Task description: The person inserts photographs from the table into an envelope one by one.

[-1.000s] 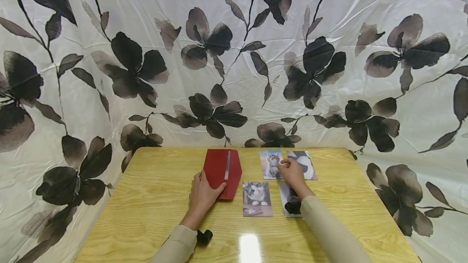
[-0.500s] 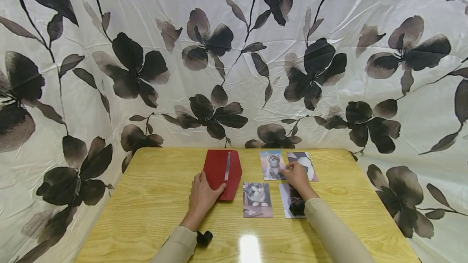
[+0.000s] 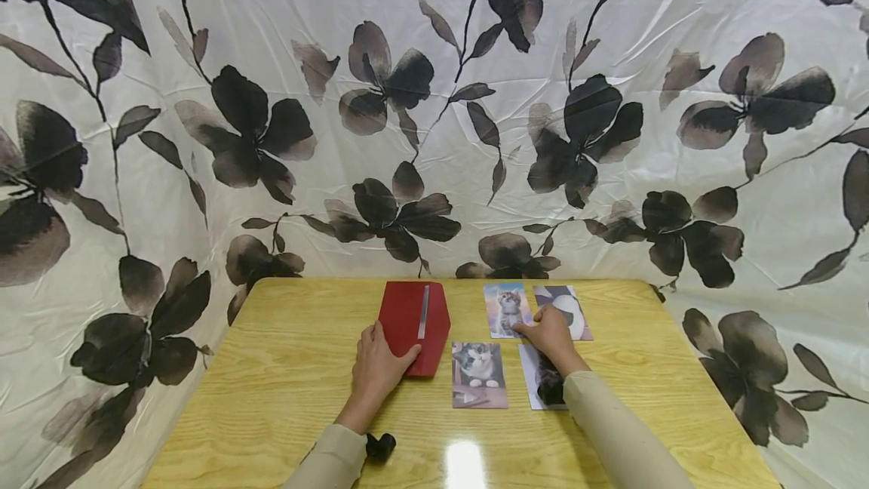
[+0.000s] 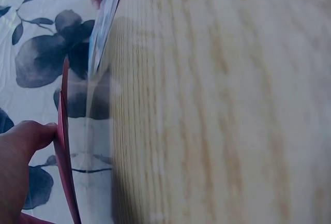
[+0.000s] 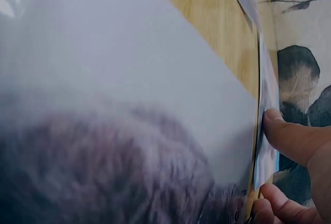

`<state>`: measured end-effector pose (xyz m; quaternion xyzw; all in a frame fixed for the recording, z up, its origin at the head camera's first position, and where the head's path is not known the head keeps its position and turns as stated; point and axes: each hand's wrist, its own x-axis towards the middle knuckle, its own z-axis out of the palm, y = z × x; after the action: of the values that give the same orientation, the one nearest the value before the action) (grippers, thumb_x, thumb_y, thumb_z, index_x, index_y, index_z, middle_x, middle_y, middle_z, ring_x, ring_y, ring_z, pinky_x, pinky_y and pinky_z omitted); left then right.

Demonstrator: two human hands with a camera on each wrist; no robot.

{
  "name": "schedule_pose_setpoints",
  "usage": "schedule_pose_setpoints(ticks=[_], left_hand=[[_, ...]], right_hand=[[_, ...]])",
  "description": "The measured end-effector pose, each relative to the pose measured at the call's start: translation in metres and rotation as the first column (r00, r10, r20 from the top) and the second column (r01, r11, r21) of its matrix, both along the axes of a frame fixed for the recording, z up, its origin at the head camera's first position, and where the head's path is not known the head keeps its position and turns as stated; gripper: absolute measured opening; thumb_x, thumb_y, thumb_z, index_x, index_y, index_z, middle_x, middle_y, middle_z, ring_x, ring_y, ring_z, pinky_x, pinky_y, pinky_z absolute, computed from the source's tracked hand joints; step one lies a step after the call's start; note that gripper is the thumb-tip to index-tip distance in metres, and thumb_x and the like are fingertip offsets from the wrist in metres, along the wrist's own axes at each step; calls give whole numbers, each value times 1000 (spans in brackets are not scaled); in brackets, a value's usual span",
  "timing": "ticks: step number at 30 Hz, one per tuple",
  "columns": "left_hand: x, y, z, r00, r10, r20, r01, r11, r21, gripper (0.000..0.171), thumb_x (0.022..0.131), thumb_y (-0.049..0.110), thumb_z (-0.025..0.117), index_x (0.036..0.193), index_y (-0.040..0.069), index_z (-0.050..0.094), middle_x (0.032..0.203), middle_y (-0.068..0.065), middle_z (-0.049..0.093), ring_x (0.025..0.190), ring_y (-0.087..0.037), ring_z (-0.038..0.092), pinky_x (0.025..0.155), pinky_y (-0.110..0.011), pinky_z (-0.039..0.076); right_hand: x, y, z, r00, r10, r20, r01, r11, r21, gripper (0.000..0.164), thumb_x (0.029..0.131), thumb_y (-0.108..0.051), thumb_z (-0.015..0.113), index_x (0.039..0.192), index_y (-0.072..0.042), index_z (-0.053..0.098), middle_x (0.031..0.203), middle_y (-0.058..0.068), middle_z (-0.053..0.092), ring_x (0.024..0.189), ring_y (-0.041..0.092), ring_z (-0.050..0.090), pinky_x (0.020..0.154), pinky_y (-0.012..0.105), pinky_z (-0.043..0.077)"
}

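Left sleeve (image 3: 333,455) beige, black wrist device (image 3: 380,446) just beside its cuff. Left hand (image 3: 379,362) holds the near left part of the red envelope (image 3: 403,315): thumb on the top face, fingers along the left edge, undersides out of my sight. Left wrist view has the envelope edge-on, thumb on one face. Envelope's far end is near the table's back edge; narrow silver strip (image 3: 424,312) runs lengthwise on it, right of centre.

Next over, clear of both hands: gray-and-white cat card (image 3: 475,372), flat, cat facing up, between the envelope and the dark cat card. Farther back, the tabby kitten card (image 3: 507,309), pastel background. Right hand (image 3: 553,338) is at its near right corner, thumb touching it, fingers a bit apart by its right edge; can't tell if they really grip.

Dark cat card (image 5: 129,79) lies under the right wrist, partly covered in the head view. Gray card with a white oval (image 3: 572,312) is just right of the kitten card, part hidden by the hand. Right sleeve (image 3: 624,429) beige too. All on a yellow wood-grain table (image 3: 271,368); white floral sheet (image 3: 319,134) behind.
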<state>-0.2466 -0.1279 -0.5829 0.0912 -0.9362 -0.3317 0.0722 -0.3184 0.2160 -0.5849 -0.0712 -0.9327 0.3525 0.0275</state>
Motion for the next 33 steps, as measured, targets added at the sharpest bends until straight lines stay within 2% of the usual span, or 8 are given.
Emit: schedule_pose_setpoints(ticks=[13, 20, 25, 30, 33], left_hand=[[2, 0, -2, 1000, -4, -3, 4, 1000, -6, 107, 88, 51, 85, 162, -8, 35, 155, -30, 43, 131, -45, 52, 98, -68, 52], [3, 1, -2, 1000, -4, 1, 4, 1000, -10, 107, 88, 51, 85, 162, -9, 35, 154, -30, 43, 129, -44, 52, 96, -68, 52], [4, 2, -2, 1000, -5, 3, 5, 1000, -6, 107, 89, 51, 84, 162, -8, 35, 155, -30, 43, 130, -45, 52, 97, -68, 52], [4, 2, 0, 1000, -9, -8, 9, 1000, 2, 107, 89, 51, 85, 162, -9, 34, 155, -30, 43, 130, -45, 52, 98, -67, 52], [3, 1, 1, 1000, -12, -14, 12, 1000, 3, 107, 89, 51, 85, 162, -9, 34, 155, -30, 43, 130, -45, 52, 98, -67, 52]], right_hand=[[4, -5, 0, 999, -3, -44, 3, 1000, 2, 44, 87, -26, 90, 93, 3, 57, 90, 16, 57, 82, 32, 56, 81, 50, 50], [8, -8, 1, 999, -38, -23, 38, 999, -19, 41, 90, -23, 86, 106, -1, 55, 96, 17, 61, 84, 34, 59, 80, 51, 50], [9, -10, 3, 998, -61, -13, 61, 998, -11, 35, 92, -20, 83, 111, -1, 60, 103, 20, 70, 88, 35, 66, 79, 51, 52], [6, -8, 7, 999, -44, 2, 44, 999, -2, 34, 96, -16, 78, 122, 4, 69, 111, 24, 74, 96, 37, 71, 81, 52, 56], [3, -6, 9, 1000, -25, 9, 25, 1000, -10, 34, 97, -15, 77, 124, 5, 72, 110, 23, 75, 93, 35, 72, 79, 50, 58]])
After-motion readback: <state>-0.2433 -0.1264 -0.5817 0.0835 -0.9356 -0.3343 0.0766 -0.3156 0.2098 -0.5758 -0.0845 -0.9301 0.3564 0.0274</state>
